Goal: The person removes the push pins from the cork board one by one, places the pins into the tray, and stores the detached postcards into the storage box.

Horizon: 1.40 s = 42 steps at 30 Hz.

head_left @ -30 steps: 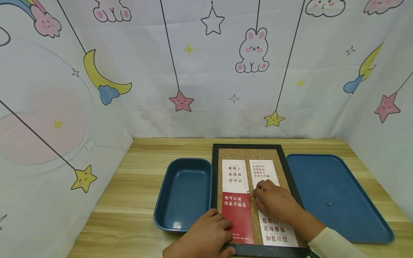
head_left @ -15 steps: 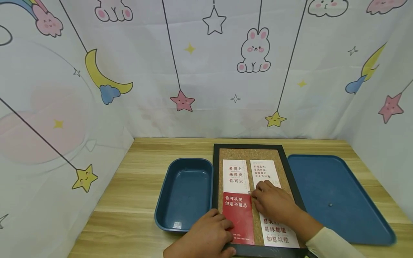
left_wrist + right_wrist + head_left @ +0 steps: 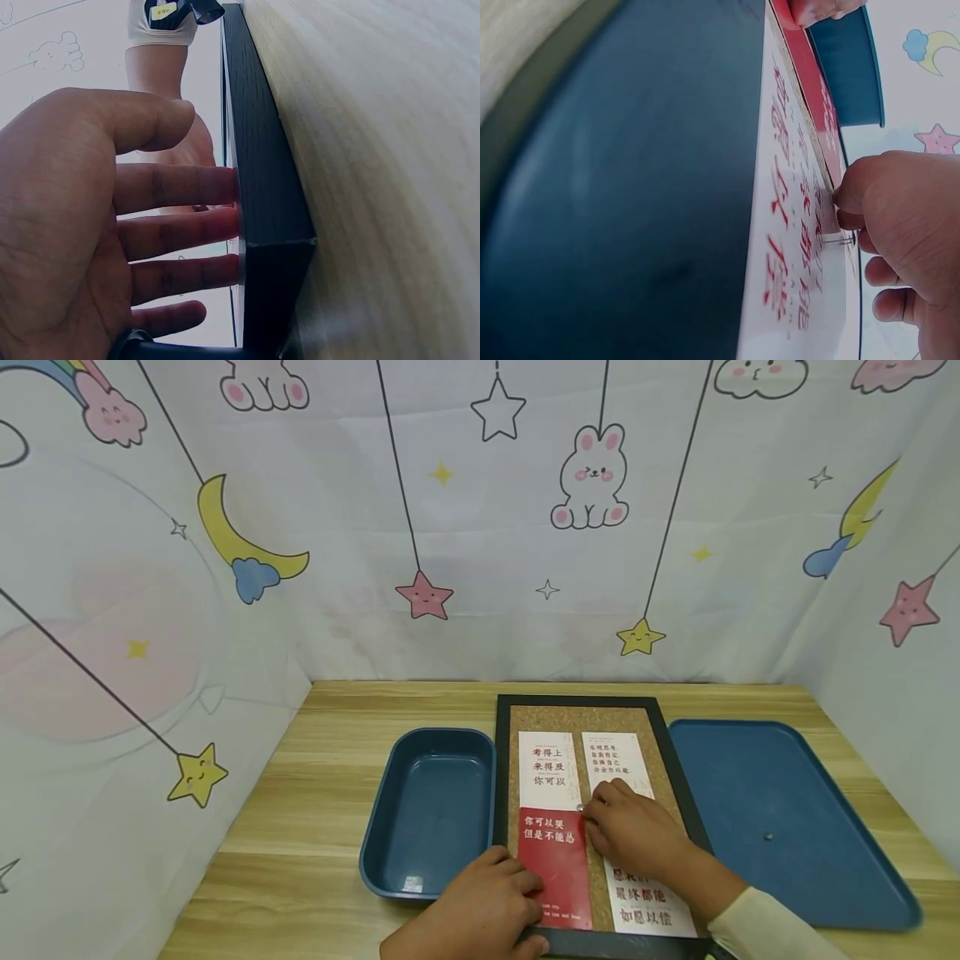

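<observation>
Perhaps a pin (image 3: pixel 768 837) on the tray (image 3: pixel 813 793).

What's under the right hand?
White printed paper on the corkboard. The right hand covers its middle, so whether it's one piece or two cannot be seen.

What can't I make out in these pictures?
Head view: the middle of the white paper at right, covered by the right hand.
Head view: the red card's near left corner, behind the left hand.
Head view: the speck on the tray, too small to name.
Head view: the right sleeve, cut off by the bottom edge.
</observation>
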Each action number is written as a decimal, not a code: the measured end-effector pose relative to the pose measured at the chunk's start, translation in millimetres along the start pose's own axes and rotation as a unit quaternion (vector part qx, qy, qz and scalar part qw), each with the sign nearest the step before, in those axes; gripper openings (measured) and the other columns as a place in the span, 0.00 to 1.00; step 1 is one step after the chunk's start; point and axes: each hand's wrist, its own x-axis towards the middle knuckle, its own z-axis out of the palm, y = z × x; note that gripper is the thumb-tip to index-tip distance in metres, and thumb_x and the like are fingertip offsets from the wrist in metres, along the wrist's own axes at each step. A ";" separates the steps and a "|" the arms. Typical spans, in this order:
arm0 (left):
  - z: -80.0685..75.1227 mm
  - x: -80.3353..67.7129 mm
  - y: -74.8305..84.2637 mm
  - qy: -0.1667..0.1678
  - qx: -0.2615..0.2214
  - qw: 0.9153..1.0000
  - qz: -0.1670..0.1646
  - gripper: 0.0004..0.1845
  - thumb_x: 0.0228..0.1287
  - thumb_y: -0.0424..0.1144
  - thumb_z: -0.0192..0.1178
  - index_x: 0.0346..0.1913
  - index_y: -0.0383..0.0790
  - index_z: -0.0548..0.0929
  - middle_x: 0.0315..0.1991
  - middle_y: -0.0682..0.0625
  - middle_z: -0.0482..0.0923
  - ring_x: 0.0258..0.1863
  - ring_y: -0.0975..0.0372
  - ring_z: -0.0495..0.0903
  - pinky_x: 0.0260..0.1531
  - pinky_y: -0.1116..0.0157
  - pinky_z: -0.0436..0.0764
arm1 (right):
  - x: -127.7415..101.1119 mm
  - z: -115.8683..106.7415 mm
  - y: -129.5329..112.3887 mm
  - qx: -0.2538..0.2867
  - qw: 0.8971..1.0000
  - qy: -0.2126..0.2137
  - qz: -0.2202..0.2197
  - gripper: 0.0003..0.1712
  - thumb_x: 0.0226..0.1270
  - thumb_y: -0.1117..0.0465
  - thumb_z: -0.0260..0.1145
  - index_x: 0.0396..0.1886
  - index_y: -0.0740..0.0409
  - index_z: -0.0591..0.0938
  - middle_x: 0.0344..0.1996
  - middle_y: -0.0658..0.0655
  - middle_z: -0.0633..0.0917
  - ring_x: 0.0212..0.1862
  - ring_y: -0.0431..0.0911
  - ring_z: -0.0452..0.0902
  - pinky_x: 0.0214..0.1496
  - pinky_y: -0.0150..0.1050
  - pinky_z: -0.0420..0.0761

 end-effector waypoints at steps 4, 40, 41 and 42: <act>-0.3 -0.2 0.3 0.001 0.001 1.000 0.001 0.14 0.66 0.60 0.63 0.41 0.59 0.92 0.48 0.62 0.83 0.47 0.69 0.78 0.55 0.62 0.72 | -0.1 0.9 0.0 0.002 1.000 0.000 0.005 0.08 0.69 0.53 0.69 0.43 0.49 0.87 0.39 0.46 0.77 0.43 0.40 0.72 0.43 0.40 0.81; -1.0 0.3 0.8 -0.012 -0.008 1.000 -0.010 0.13 0.66 0.60 0.64 0.41 0.59 0.92 0.47 0.62 0.83 0.46 0.70 0.78 0.55 0.62 0.72 | -9.2 -17.9 -18.7 0.187 0.975 -0.025 0.120 0.22 0.68 0.56 0.71 0.60 0.51 0.80 0.42 0.40 0.80 0.40 0.36 0.77 0.38 0.36 0.80; -1.0 0.3 0.8 -0.012 -0.009 1.000 -0.010 0.13 0.66 0.60 0.64 0.41 0.59 0.92 0.47 0.62 0.83 0.46 0.70 0.78 0.55 0.62 0.72 | -9.3 -17.5 -18.9 0.203 0.971 -0.032 0.122 0.22 0.69 0.56 0.71 0.61 0.52 0.79 0.40 0.39 0.81 0.39 0.34 0.77 0.38 0.36 0.80; -0.9 0.3 0.8 -0.013 -0.010 1.000 -0.010 0.13 0.66 0.60 0.64 0.41 0.59 0.92 0.47 0.62 0.83 0.46 0.70 0.78 0.55 0.62 0.72 | -9.5 -17.1 -18.8 0.221 0.967 -0.038 0.123 0.23 0.70 0.57 0.70 0.62 0.53 0.78 0.39 0.38 0.81 0.39 0.33 0.76 0.39 0.36 0.80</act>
